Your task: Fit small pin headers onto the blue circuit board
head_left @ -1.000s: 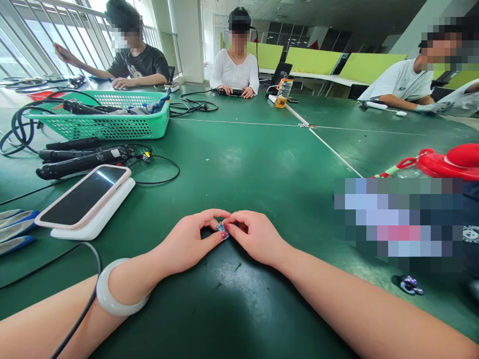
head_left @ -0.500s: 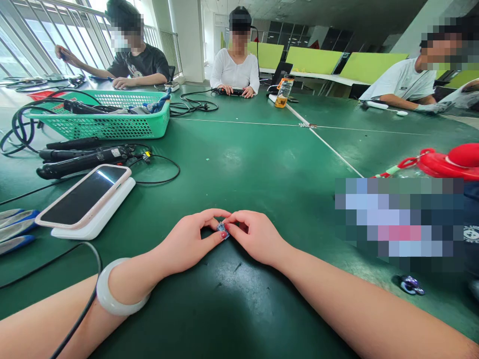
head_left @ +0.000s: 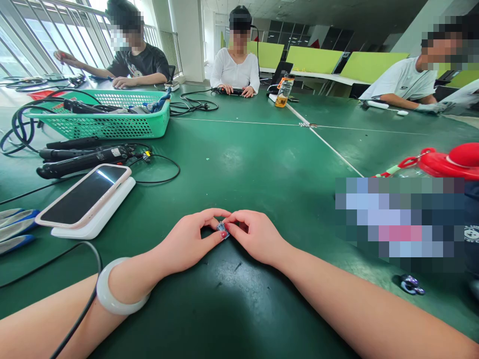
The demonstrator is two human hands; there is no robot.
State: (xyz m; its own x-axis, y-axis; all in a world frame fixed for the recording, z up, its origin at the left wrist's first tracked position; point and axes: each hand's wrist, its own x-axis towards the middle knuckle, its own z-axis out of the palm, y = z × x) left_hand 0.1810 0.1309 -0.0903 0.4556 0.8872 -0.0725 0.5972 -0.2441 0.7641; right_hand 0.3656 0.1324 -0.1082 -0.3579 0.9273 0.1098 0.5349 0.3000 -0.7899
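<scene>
A small blue piece with pale, pin-like marks [head_left: 222, 228] is pinched between my hands, low over the table at the middle of the head view. My left hand [head_left: 185, 244] comes in from the left, its thumb and fingers closed on the piece. My right hand [head_left: 258, 237] meets it from the other side, with thumb and index fingertips pressed at the piece's upper right. Fingertips cover much of it, so its exact kind does not show. A white bangle [head_left: 107, 289] is around my left wrist.
Left of me are a phone [head_left: 84, 197] on a white slab, blue-grey gloves [head_left: 15, 232], black handheld tools [head_left: 86, 159] and a green basket [head_left: 112, 127]. A black cable [head_left: 95, 279] crosses my left forearm. A shiny trinket [head_left: 410, 284] lies right; three people sit around the table.
My hands and the small blue piece stay in the same place. At the back left, a person's raised hand has shifted slightly.
</scene>
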